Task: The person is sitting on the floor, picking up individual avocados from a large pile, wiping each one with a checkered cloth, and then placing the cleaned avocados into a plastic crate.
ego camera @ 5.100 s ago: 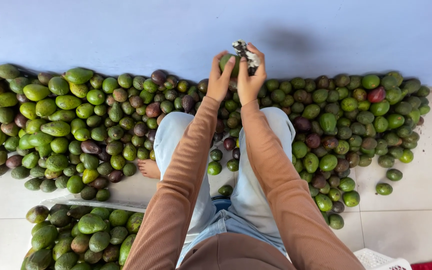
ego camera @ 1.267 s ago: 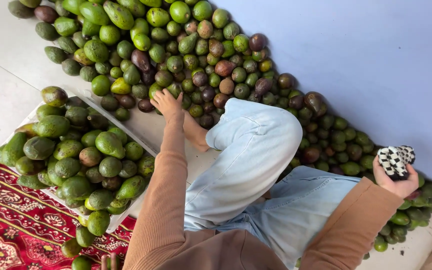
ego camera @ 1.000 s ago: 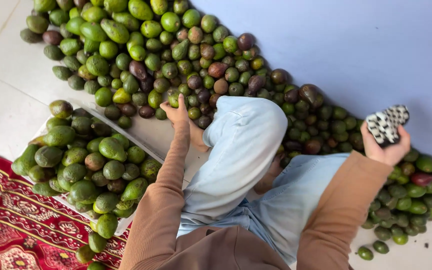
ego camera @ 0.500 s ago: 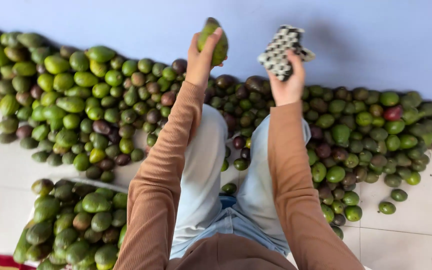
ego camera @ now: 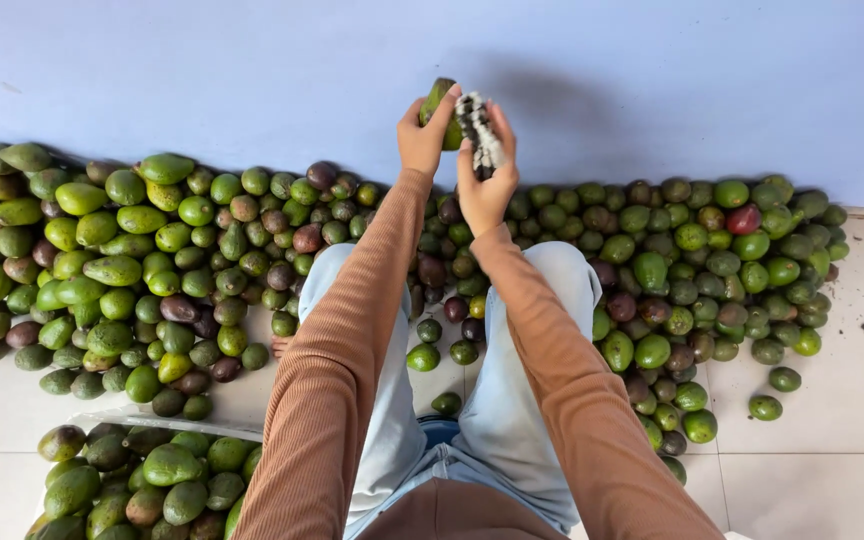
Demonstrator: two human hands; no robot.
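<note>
A: What do the hands hold?
B: Left hand (ego camera: 422,135) grips a green avocado (ego camera: 439,100), raised before the blue wall (ego camera: 202,70); right hand (ego camera: 484,185) clasps a black-and-white sticker sheet (ego camera: 479,130) against it.
A: Risk?
B: A loose grip could probably drop the fruit onto the avocado pile (ego camera: 152,260) on the tiled floor (ego camera: 832,420), bruising it.

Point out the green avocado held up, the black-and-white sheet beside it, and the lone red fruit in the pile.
green avocado (ego camera: 439,103), head view, upper skin.
black-and-white sheet (ego camera: 479,133), head view, its edge.
red fruit (ego camera: 743,219), head view, centre.
</note>
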